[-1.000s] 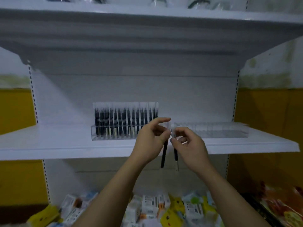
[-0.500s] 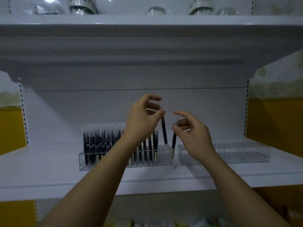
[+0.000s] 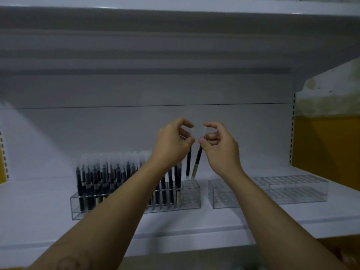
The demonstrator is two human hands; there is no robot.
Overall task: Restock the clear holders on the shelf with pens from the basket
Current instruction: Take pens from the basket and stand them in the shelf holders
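Head view, left hand: the left hand (image 3: 171, 147) is up in front of the shelf's back panel. Its thumb and forefinger pinch the translucent cap end of a slim black pen (image 3: 188, 162), which hangs nearly upright.
Head view, right hand: the right hand (image 3: 221, 151) is just beside the left. Its curled fingers (image 3: 212, 126) pinch the top of a second black pen with a gold lower end (image 3: 197, 162), tilted leftward.
Pens' place: both lower ends hang over the open holes at the right end of the left clear plastic holder (image 3: 191, 195). Whether they touch it cannot be told.
Left holder: black pens with frosted caps (image 3: 101, 178) stand upright in rows across the rest of it.
Right holder: a second clear plastic gridded holder (image 3: 282, 191) sits just beside the first on the same white shelf (image 3: 292, 219).
Surroundings: a yellow wall (image 3: 331, 149) shows at the right.
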